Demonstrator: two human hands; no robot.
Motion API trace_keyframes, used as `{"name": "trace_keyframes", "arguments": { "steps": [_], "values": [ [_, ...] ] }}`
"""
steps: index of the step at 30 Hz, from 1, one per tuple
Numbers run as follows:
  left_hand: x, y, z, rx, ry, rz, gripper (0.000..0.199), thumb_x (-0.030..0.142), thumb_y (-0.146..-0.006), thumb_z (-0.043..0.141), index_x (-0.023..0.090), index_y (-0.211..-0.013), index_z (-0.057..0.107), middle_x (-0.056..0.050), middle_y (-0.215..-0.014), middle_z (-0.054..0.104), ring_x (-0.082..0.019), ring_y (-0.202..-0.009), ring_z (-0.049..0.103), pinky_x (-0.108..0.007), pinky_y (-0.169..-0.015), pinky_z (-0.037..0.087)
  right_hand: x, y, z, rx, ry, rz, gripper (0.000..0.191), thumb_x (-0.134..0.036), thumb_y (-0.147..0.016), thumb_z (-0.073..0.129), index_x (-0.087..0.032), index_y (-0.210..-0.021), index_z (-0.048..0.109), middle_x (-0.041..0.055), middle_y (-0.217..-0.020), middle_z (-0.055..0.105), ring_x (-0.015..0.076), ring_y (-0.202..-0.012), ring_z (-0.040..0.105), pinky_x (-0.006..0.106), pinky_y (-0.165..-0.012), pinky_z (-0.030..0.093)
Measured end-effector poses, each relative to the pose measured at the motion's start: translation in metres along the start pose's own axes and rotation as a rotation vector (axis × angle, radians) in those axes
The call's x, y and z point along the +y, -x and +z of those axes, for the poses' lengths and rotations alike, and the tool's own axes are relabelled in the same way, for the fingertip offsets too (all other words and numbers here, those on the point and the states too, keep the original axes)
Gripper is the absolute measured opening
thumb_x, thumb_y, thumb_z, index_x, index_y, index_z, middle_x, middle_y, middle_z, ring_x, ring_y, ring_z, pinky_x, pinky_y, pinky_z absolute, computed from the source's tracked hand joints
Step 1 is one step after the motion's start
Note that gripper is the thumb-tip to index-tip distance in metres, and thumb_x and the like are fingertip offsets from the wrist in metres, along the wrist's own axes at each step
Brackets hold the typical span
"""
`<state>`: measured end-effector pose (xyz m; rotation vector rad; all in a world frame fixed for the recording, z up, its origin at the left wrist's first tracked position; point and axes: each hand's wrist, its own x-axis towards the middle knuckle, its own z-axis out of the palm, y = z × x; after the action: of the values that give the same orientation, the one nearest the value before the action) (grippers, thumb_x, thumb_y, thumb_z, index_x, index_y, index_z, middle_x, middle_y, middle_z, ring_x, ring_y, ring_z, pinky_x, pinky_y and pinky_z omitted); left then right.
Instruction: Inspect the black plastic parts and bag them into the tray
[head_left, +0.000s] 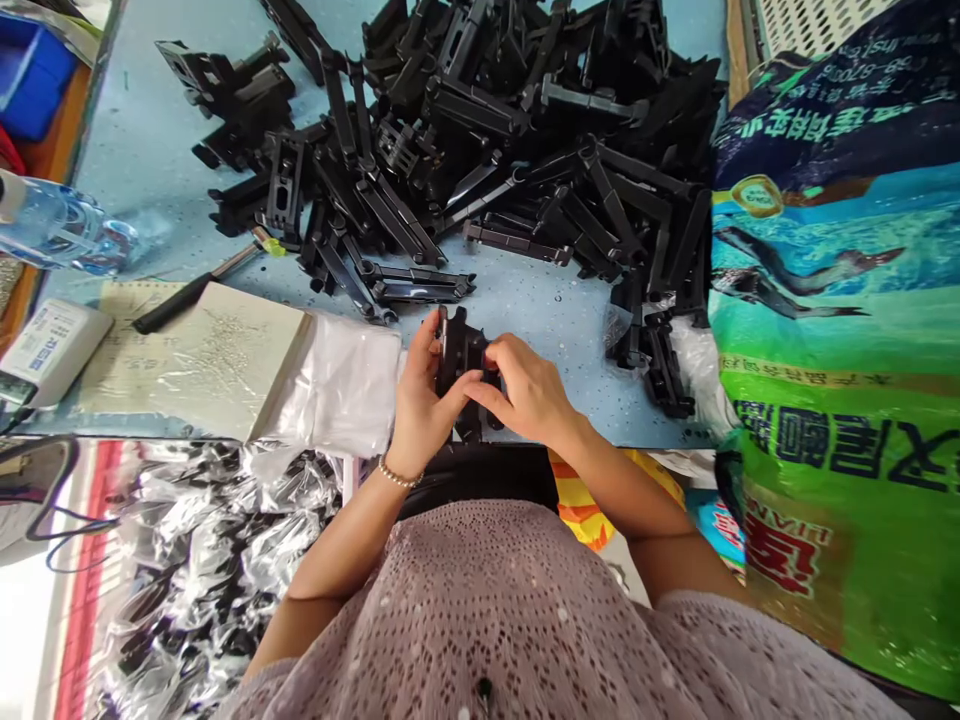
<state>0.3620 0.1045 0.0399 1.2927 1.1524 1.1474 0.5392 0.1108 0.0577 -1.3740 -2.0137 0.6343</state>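
Note:
Between both hands is a black hinged plastic bracket (466, 345), held at the near edge of the table. My left hand (422, 400) grips its left side, fingers behind it and thumb across the front. From the right, my right hand (529, 390) closes on the same bracket, with its thumb close to the left thumb. Parts of the bracket are hidden by the fingers. Beyond the hands lies a large heap of similar black brackets (480, 110). A stack of clear plastic bags (341, 385) rests just left of my left hand.
Left on the blue table (540, 290) are a notepad (247, 340) with tiny parts, a screwdriver (180, 300), a white box (52, 350) and a water bottle (64, 225). A big printed sack (840, 350) stands at the right. Bagged black pieces (210, 560) fill the space below left.

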Motion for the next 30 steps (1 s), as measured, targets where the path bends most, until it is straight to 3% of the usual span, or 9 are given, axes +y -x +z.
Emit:
{"name": "trace_keyframes", "arguments": {
  "steps": [4,8,10,15,18,21,23,27,30],
  "values": [
    [0.014,0.007,-0.005,-0.007,-0.141,0.057,0.088,0.038,-0.092,0.072,0.036,-0.165,0.022,-0.009,-0.16,0.047,-0.031,-0.142,0.053,-0.05,-0.123,0.042,-0.007,-0.024,-0.002,0.057,0.203,-0.081,0.049,-0.063,-0.106,0.037,-0.022,-0.084,0.054,0.008,-0.082,0.064,0.0219,-0.077,0.058,0.035,-0.067,0.043],
    [0.016,0.001,-0.011,0.001,-0.16,0.042,0.083,0.038,-0.093,0.071,0.035,-0.163,0.026,-0.003,-0.172,0.028,-0.032,-0.156,0.033,-0.048,-0.131,0.03,-0.009,-0.029,0.007,-0.072,-0.052,0.033,0.053,-0.057,-0.111,0.024,-0.023,-0.077,0.047,-0.0002,-0.065,0.055,0.0153,-0.06,0.053,0.03,-0.06,0.039],
    [0.012,-0.005,-0.016,0.036,-0.088,-0.018,0.077,0.04,-0.095,0.068,0.034,-0.161,0.03,-0.004,-0.168,0.035,-0.031,-0.154,0.037,-0.047,-0.131,0.031,-0.01,-0.017,0.013,-0.153,-0.121,-0.007,0.054,-0.057,-0.111,0.023,-0.023,-0.08,0.05,-0.0008,-0.066,0.057,0.0144,-0.06,0.054,0.03,-0.059,0.04],
    [0.0,-0.015,-0.025,0.093,0.102,-0.09,0.061,0.043,-0.097,0.064,0.035,-0.154,0.043,-0.004,-0.147,0.058,-0.026,-0.139,0.054,-0.041,-0.121,0.045,-0.009,0.025,0.035,-0.175,0.152,-0.401,0.048,-0.051,-0.11,0.038,-0.022,-0.077,0.056,0.0038,-0.074,0.062,0.0182,-0.067,0.057,0.035,-0.061,0.045],
    [-0.004,-0.016,-0.028,0.118,0.075,-0.088,0.057,0.043,-0.095,0.066,0.033,-0.149,0.049,-0.004,-0.142,0.06,-0.025,-0.135,0.056,-0.04,-0.118,0.048,-0.01,0.031,0.041,-0.197,0.207,-0.437,0.043,-0.04,-0.111,0.037,-0.023,-0.078,0.059,0.0022,-0.072,0.061,0.0181,-0.066,0.059,0.035,-0.061,0.048],
    [-0.004,-0.016,-0.033,0.153,0.021,-0.106,0.057,0.041,-0.095,0.066,0.031,-0.148,0.049,-0.004,-0.143,0.059,-0.026,-0.135,0.056,-0.041,-0.118,0.047,-0.014,0.024,0.041,-0.184,0.205,-0.441,0.035,-0.046,-0.109,0.043,-0.023,-0.093,0.065,0.0036,-0.088,0.069,0.0197,-0.08,0.066,0.036,-0.069,0.053],
    [-0.003,-0.015,-0.038,0.16,-0.001,-0.127,0.056,0.039,-0.095,0.065,0.03,-0.148,0.048,-0.005,-0.143,0.058,-0.026,-0.135,0.055,-0.041,-0.119,0.046,-0.019,0.019,0.043,-0.236,0.182,-0.474,0.037,-0.046,-0.11,0.043,-0.023,-0.092,0.065,0.0026,-0.085,0.069,0.0194,-0.078,0.066,0.035,-0.069,0.052],
    [-0.007,-0.014,-0.049,0.212,-0.153,-0.084,0.069,0.035,-0.093,0.066,0.03,-0.155,0.036,-0.008,-0.148,0.053,-0.027,-0.136,0.054,-0.045,-0.119,0.045,-0.023,0.008,0.048,-0.367,0.117,-0.311,0.039,-0.043,-0.112,0.039,-0.022,-0.089,0.063,0.001,-0.073,0.065,0.0179,-0.067,0.063,0.032,-0.058,0.044],
    [-0.021,-0.014,-0.048,0.256,-0.422,-0.034,0.077,0.035,-0.093,0.064,0.023,-0.159,0.026,-0.017,-0.154,0.046,-0.032,-0.138,0.052,-0.053,-0.118,0.044,-0.013,-0.023,0.043,-0.283,0.08,-0.166,0.028,-0.039,-0.11,0.044,-0.02,-0.107,0.065,0.0045,-0.087,0.071,0.0192,-0.078,0.066,0.032,-0.066,0.047]
  ]
}}
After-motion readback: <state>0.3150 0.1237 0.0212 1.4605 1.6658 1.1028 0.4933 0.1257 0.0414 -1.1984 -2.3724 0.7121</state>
